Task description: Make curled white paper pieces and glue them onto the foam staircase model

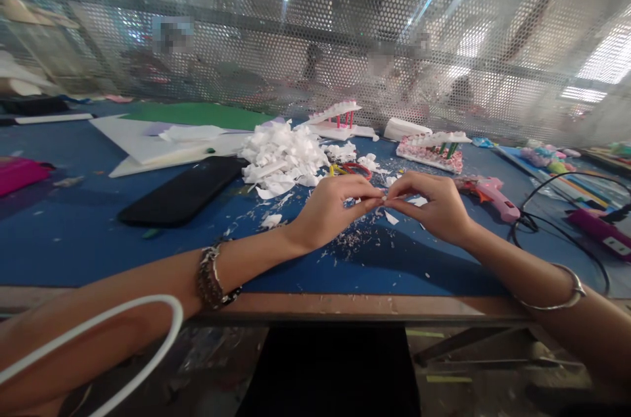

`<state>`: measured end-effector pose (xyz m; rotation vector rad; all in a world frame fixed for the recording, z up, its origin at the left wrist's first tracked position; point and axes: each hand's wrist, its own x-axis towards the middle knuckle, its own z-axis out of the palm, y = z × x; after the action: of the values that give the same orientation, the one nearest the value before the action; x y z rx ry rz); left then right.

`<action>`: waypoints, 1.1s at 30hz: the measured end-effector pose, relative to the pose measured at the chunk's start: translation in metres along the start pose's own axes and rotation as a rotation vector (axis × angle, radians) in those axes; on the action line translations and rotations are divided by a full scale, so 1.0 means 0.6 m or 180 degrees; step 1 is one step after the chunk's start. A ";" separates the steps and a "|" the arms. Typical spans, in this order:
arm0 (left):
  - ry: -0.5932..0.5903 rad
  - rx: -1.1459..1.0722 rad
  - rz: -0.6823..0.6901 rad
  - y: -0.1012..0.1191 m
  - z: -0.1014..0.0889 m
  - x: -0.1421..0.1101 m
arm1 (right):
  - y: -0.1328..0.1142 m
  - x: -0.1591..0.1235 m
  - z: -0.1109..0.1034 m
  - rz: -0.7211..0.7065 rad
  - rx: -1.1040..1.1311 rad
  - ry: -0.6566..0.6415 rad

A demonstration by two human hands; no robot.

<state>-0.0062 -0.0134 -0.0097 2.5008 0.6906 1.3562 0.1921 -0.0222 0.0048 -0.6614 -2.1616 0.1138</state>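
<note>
My left hand (335,206) and my right hand (431,200) meet fingertip to fingertip above the blue table top (300,270). Both are closed in a pinch on one tiny pale piece (384,198), too small to name. Just behind my left hand rises a heap of torn white paper scraps (283,154). Red-handled scissors (358,171) lie partly hidden behind my fingers. Fine shavings (350,239) are strewn on the table below my hands.
A black phone (185,193) lies at left, before white and green sheets (197,114). Two small foam models (345,120) (434,150) stand at the back. To the right are a pink glue gun (497,198), a black cable (515,226) and a purple power strip (601,233). Perforated metal mesh (315,22) closes off the back.
</note>
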 end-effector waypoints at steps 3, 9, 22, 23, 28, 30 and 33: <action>0.0009 0.0105 0.0272 0.002 0.000 -0.002 | 0.000 0.000 0.001 0.0116 0.0163 -0.0015; 0.0041 0.0059 0.0130 0.008 -0.001 -0.002 | -0.008 0.000 0.001 0.0321 0.0229 0.0040; -0.0013 -0.1173 -0.0751 0.009 0.000 0.007 | -0.022 0.003 0.005 0.0673 0.0649 0.0196; 0.0059 -0.1225 -0.0789 0.007 0.002 0.006 | -0.024 0.002 0.006 0.0695 0.0666 0.0197; 0.0241 -0.1230 -0.0925 0.005 0.005 0.004 | -0.031 0.001 0.013 0.0747 0.0744 0.0283; 0.0244 -0.1095 -0.0879 0.008 0.005 0.003 | -0.031 0.000 0.015 0.0772 0.0770 0.0354; 0.0260 -0.0948 -0.0657 0.014 0.003 0.003 | -0.030 -0.002 0.016 0.0789 0.0820 0.0437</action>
<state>-0.0011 -0.0195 -0.0061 2.0933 0.6843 1.3779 0.1778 -0.0369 0.0030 -0.7598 -1.8856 0.4577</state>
